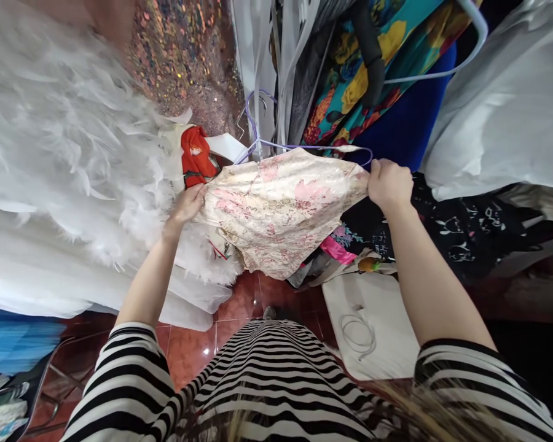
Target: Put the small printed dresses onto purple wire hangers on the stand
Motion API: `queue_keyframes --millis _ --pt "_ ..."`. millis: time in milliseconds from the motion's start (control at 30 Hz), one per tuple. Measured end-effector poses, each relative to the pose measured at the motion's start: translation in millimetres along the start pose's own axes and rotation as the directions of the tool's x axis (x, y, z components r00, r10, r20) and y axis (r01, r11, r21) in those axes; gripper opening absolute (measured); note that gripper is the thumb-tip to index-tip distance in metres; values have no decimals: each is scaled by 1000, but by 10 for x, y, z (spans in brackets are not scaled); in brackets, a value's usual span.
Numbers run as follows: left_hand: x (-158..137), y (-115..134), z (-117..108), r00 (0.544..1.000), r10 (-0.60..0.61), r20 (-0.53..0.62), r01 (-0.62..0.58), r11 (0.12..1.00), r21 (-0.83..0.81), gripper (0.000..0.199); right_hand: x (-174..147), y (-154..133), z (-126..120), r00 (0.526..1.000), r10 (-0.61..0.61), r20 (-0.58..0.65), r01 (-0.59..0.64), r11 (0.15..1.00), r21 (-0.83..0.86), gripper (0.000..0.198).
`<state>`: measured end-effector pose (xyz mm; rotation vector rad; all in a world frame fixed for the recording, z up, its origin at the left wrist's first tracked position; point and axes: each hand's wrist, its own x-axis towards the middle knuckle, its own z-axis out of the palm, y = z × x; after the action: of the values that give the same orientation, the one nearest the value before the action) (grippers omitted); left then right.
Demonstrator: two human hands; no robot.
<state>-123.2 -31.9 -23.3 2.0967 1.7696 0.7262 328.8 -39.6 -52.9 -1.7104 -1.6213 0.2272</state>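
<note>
Held btwn left hand (pixel 188 204) & right hand (pixel 391 183) (each pinching an edge), the floral garment (pixel 281 212) on its purple hanger (pixel 258 141) looks light & soft, prob. best gripped at the shoulders.

A cream cloth garment with a pink floral print (pixel 276 212) is spread wide just below a slender purple clothes hanger (pixel 279 146), its creased fabric narrowing away from the hanger.

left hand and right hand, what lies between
In the head view, a floral garment spans left hand to right hand, purple hanger along its top.
</note>
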Motion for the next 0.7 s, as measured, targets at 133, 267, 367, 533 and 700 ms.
queue_keyframes --millis 133,267,367,533,700 --pt "3 17 9 1000 1 5 -1 1000 -14 30 -38 -346 129 994 -93 -52 81 978 -192 38" --pt "19 -19 28 1000 8 -3 -8 999 -35 31 1 -599 327 977 -213 17 209 934 -289 42" --pt "26 -50 40 999 -7 -32 7 1000 -23 28 64 -617 413 975 -205 90 224 908 -353 43" --pt "-9 -18 29 997 -45 -58 44 999 -22 28 108 -601 481 974 -150 171 205 902 -379 37" --pt "-50 59 18 992 -99 -80 98 995 -22 28 117 -700 484 966 -90 242 186 894 -409 32"
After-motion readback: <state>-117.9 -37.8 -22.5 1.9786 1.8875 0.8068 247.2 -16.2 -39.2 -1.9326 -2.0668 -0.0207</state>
